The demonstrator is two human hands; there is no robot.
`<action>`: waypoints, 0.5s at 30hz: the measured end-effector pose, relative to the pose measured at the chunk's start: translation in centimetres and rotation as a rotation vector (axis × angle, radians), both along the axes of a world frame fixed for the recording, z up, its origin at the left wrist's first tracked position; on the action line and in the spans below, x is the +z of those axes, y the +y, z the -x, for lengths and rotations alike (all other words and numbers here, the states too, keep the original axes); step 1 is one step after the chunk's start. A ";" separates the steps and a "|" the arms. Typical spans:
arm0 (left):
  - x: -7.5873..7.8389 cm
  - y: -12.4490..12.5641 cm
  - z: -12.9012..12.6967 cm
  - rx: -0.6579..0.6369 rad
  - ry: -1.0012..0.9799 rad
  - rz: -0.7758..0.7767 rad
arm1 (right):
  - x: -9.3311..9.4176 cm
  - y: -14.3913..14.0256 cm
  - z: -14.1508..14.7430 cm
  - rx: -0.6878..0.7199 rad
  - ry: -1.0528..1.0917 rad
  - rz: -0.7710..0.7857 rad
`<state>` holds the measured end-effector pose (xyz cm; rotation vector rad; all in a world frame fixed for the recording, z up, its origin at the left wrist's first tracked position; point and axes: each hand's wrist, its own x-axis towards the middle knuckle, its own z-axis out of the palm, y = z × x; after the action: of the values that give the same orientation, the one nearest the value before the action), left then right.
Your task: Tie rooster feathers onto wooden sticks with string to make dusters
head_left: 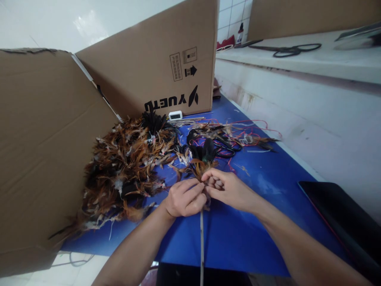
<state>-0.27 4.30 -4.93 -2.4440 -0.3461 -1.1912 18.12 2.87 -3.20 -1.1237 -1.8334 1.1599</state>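
A thin wooden stick point(202, 242) points toward me, with brown and black feathers point(198, 167) bunched around its far end. My left hand point(188, 197) is closed around the stick just below the feathers and hides part of it. Beside it, my right hand point(223, 186) has thumb and forefinger brought together at the base of the bunch, touching or nearly touching the left fingers. What it pinches is too small to make out. Scissors with black handles point(228, 149) lie just beyond the bunch, among red string point(263, 126) and loose feathers.
A large heap of brown feathers point(127, 167) covers the left of the blue table point(264, 222), against cardboard walls point(143, 59). Behind are a small white digital display point(175, 115) and thin sticks point(190, 120). A black flat object point(342, 222) lies right; large scissors point(293, 50) rest on the ledge.
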 end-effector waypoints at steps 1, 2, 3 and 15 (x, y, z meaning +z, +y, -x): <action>0.0 0.0 0.0 -0.001 -0.003 0.015 | 0.0 0.0 0.1 -0.012 -0.004 -0.006; 0.0 -0.1 -0.1 -0.005 -0.006 0.033 | 0.0 -0.1 0.2 -0.022 -0.008 -0.015; 0.0 -0.1 -0.1 -0.009 -0.009 0.055 | 0.0 -0.1 0.2 -0.030 -0.013 -0.026; 0.8 0.0 -0.3 0.002 0.017 0.022 | 0.2 0.0 0.3 -0.065 -0.054 -0.064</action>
<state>0.03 4.30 -4.12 -2.4710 -0.3586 -1.1715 17.81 2.87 -3.00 -1.1796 -1.8477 1.0356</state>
